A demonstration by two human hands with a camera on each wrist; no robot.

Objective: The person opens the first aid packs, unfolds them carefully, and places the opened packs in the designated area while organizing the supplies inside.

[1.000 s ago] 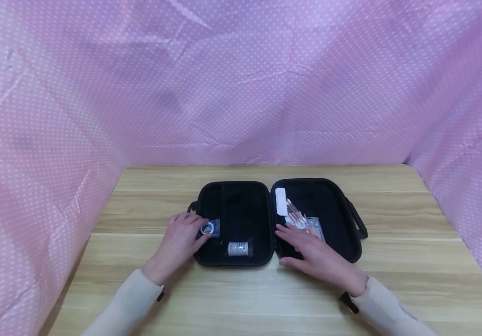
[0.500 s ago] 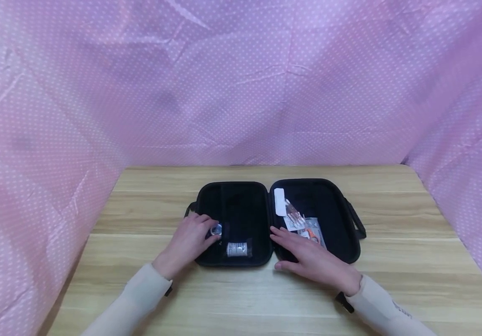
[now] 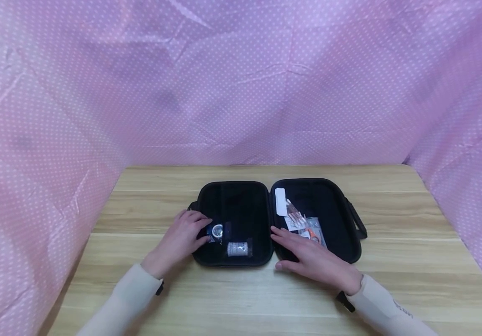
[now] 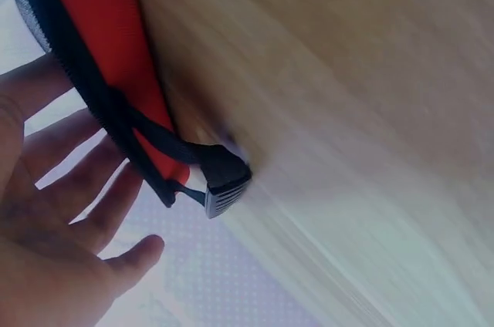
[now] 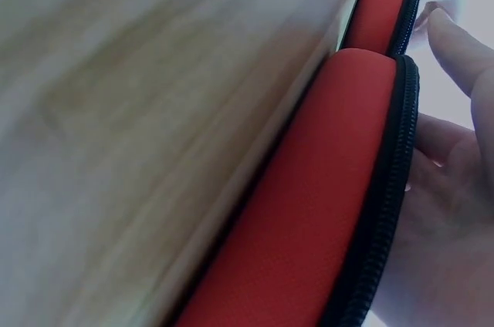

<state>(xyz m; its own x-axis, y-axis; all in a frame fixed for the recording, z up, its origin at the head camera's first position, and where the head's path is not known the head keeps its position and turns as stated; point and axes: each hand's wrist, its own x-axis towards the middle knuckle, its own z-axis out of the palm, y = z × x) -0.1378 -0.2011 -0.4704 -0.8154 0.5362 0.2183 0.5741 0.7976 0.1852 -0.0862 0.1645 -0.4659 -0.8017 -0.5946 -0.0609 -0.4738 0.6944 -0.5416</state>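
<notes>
A zip case (image 3: pixel 245 205), black inside and red outside, lies spread flat on the table with its two halves side by side. In its left half sits a small clear packet with a white ring-shaped roll (image 3: pixel 217 231). My left hand (image 3: pixel 178 237) reaches over the left rim, fingers spread and loosely bent just beside that packet; in the left wrist view the hand (image 4: pixel 69 188) holds nothing. My right hand (image 3: pixel 314 256) lies over the near edge of the right half, fingers extended toward the hinge. In the right wrist view, the red shell (image 5: pixel 309 203) hides part of it.
A wrapped white roll (image 3: pixel 238 248) lies at the front of the left half. The right half holds a white strip (image 3: pixel 280 201), a pack of cotton swabs (image 3: pixel 294 214), orange-handled scissors (image 3: pixel 313 235) and a clear bag. Pink dotted cloth (image 3: pixel 241 93) hangs behind the table.
My left hand moved right with the small packet, then drew back left, leaving it lying in the left half. My right hand shifted slightly left, uncovering more of the scissors.
</notes>
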